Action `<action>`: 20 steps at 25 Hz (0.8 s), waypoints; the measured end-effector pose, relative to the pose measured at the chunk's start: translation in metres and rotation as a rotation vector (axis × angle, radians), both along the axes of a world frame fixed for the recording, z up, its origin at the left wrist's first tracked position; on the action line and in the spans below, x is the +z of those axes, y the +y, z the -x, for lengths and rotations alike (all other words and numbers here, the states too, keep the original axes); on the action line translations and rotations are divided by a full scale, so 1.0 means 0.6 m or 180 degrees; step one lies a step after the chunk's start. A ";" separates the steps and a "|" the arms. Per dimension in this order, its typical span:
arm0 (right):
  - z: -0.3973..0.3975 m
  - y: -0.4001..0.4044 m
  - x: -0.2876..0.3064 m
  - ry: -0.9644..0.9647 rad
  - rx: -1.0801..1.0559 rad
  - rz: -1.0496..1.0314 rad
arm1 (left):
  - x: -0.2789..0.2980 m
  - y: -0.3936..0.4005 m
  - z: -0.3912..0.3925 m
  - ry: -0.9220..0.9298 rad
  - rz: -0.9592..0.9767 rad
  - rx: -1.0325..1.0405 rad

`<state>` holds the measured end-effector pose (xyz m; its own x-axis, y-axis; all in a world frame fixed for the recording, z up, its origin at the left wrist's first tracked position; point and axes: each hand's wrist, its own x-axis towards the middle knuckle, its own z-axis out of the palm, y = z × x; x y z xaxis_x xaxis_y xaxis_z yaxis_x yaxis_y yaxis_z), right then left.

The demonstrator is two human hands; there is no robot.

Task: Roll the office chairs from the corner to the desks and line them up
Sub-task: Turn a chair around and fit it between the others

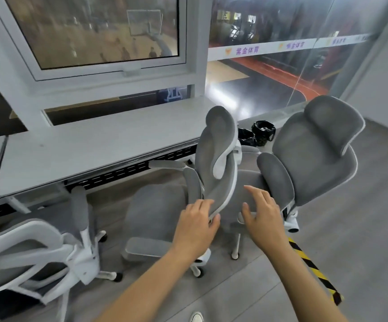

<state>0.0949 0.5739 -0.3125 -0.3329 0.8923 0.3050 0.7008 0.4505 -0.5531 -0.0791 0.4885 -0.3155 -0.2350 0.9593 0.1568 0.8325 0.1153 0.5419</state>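
Observation:
A grey mesh office chair (218,159) with a white frame stands in the middle, its seat turned toward the white desk (91,147). My left hand (197,226) is shut on the lower edge of that chair's backrest. My right hand (262,214) hovers open just right of the backrest, fingers spread, over an armrest. A second grey chair (316,149) stands to the right, facing me. A third chair (49,249) sits at the lower left next to the desk.
A black bin with a bag (263,132) stands on the floor behind the chairs near the glass wall. Yellow-black hazard tape (313,270) runs along the floor at right. My shoe tip (196,318) shows at the bottom edge.

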 end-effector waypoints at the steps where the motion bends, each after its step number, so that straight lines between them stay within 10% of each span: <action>1: -0.018 0.031 0.000 -0.0006 -0.0027 0.0057 | -0.007 0.049 -0.026 -0.0163 0.0120 0.0011; 9: -0.137 0.202 -0.002 -0.0026 0.0196 0.0312 | -0.091 0.284 -0.138 0.0191 0.1001 0.1025; 20: -0.067 0.370 -0.045 0.0047 0.1279 0.0488 | -0.102 0.119 -0.124 0.0113 0.0871 0.1475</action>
